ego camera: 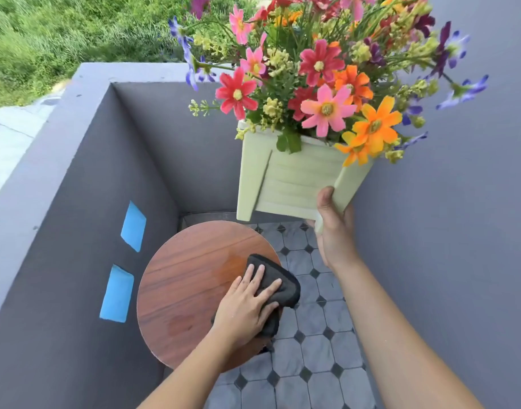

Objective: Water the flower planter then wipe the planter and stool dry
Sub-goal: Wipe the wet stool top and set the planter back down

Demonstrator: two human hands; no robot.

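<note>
A pale green square planter (288,181) full of pink, red, orange and purple flowers (324,84) hangs in the air, tilted, above the floor. My right hand (333,228) grips its lower right corner from below. Under it stands a round brown wooden stool (188,284) with wet patches on its top. My left hand (250,305) presses flat on a dark grey cloth (282,284) at the stool's right edge, fingers spread over it.
Grey walls (76,231) close in the corner on the left, back and right. Two blue tape patches (133,225) mark the left wall. The floor (312,364) has grey octagonal tiles. Grass (61,33) lies beyond the wall.
</note>
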